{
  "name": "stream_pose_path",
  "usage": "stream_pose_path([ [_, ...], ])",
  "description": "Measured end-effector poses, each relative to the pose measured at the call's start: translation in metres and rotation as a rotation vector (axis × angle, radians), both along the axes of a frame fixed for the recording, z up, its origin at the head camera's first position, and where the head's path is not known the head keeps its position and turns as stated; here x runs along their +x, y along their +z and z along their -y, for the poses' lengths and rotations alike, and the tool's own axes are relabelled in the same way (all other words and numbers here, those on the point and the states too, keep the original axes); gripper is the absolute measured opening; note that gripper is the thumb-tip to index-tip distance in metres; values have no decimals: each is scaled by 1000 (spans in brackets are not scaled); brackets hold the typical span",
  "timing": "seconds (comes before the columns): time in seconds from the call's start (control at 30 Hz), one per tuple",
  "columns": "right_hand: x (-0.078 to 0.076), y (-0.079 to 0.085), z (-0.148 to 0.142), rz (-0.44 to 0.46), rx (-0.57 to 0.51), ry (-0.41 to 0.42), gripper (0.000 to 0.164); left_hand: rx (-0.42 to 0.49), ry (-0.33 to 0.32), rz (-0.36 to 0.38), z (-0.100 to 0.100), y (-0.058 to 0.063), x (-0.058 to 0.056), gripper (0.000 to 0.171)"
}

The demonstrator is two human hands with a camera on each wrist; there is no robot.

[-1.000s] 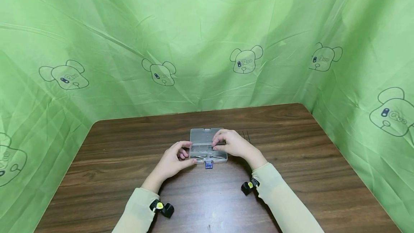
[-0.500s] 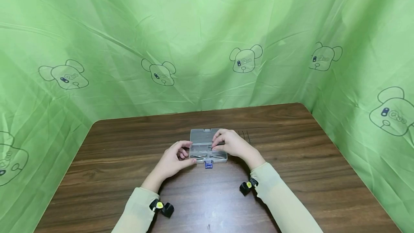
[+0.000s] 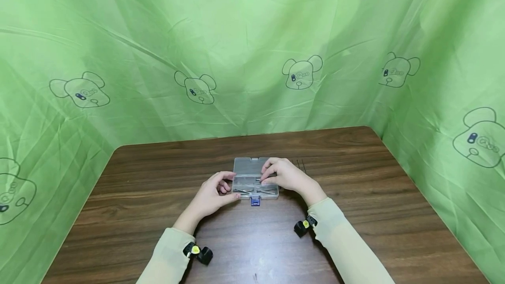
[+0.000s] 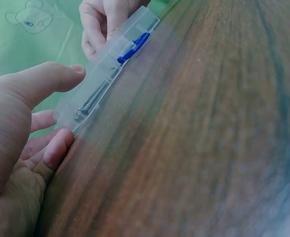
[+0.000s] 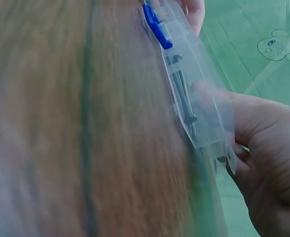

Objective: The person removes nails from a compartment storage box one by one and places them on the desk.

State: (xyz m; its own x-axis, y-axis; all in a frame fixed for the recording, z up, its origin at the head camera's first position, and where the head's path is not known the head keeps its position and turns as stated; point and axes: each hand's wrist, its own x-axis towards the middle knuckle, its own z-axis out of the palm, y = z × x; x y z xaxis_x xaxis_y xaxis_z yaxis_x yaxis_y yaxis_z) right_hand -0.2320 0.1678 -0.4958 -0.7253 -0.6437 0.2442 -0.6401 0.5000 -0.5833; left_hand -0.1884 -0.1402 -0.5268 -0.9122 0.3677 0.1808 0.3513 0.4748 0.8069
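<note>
A clear plastic compartment box (image 3: 245, 180) lies on the table with its lid (image 3: 245, 166) folded back and a blue latch (image 3: 255, 201) at the front. My left hand (image 3: 213, 194) grips its left end, thumb at the front corner and index finger at the back edge. The fingertips and thumb of my right hand (image 3: 288, 176) are pinched together over a rear compartment, with a small metal piece, seemingly a nail (image 3: 258, 180), at their tips. Loose nails (image 5: 183, 94) with flat heads lie in the front compartments, also visible through the wall in the left wrist view.
Several thin nails (image 3: 301, 165) lie side by side on the wooden table (image 3: 347, 179), just beyond my right hand. Green cloth (image 3: 244, 56) with bear-head drawings hangs behind the table and along both sides. A small black camera (image 3: 301, 228) is strapped to each wrist.
The left hand keeps its grip on the box. The right fingertips stay inside it with only tiny movements, and the whole head view shifts slightly.
</note>
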Motion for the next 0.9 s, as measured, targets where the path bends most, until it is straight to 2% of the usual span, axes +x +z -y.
stream_pose_path([
  [0.43,2,3,4,-33,66,10,5,-8,8,6,1,-1,1,66],
  [0.7,3,7,1,-10,111,-37,7,-5,2,-1,-1,1,1,66],
  [0.9,3,7,1,-44,135,-11,5,-1,-1,-3,-1,1,0,66],
])
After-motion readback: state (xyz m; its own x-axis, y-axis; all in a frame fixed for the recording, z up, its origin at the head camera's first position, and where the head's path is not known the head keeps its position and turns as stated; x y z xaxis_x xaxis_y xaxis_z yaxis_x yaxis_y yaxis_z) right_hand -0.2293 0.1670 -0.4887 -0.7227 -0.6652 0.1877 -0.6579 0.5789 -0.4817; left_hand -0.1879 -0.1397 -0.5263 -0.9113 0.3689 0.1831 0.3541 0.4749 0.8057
